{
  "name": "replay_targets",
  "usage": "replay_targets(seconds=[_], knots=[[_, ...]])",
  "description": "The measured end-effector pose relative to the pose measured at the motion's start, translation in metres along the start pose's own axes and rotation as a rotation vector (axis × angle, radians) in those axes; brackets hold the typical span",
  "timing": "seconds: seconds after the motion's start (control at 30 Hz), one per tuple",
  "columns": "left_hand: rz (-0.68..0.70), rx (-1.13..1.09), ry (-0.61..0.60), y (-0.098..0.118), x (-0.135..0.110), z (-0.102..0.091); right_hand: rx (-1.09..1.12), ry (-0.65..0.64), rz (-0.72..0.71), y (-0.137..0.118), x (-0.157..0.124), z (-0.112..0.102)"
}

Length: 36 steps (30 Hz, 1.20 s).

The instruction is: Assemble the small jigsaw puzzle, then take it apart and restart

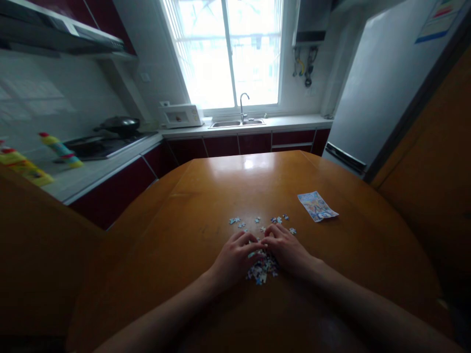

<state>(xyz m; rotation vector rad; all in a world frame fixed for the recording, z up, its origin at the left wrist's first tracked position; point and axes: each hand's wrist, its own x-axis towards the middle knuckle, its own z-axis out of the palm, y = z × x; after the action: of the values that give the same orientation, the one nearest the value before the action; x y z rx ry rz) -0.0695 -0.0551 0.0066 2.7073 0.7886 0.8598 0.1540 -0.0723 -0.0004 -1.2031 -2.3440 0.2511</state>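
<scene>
A heap of small jigsaw puzzle pieces [263,269] lies on the wooden table [206,196], between and below my two hands. From the left, my left hand [238,255] reaches over the heap with its fingers bent inward. My right hand [286,246] rests at the heap's right side, fingers curled. The fingertips of both hands meet above the heap, and what they pinch is hidden. Beyond the hands, several loose pieces lie apart, among them a pale blue piece [232,221], a piece in the middle [257,219] and a piece at the right [292,231].
A creased printed picture sheet [317,206] lies to the right on the table. Behind the table are a sink [226,124] with a faucet [242,105] and a microwave [181,116]. A stove with a wok [121,125] and bottles [61,149] stand left; a fridge [382,83] stands right.
</scene>
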Motion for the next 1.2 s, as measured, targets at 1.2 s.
replay_targets(seconds=[1.2], knots=[[-0.102, -0.064, -0.075, -0.036, -0.008, -0.040, 0.165, -0.094, 0.026, -0.018, -0.021, -0.023]])
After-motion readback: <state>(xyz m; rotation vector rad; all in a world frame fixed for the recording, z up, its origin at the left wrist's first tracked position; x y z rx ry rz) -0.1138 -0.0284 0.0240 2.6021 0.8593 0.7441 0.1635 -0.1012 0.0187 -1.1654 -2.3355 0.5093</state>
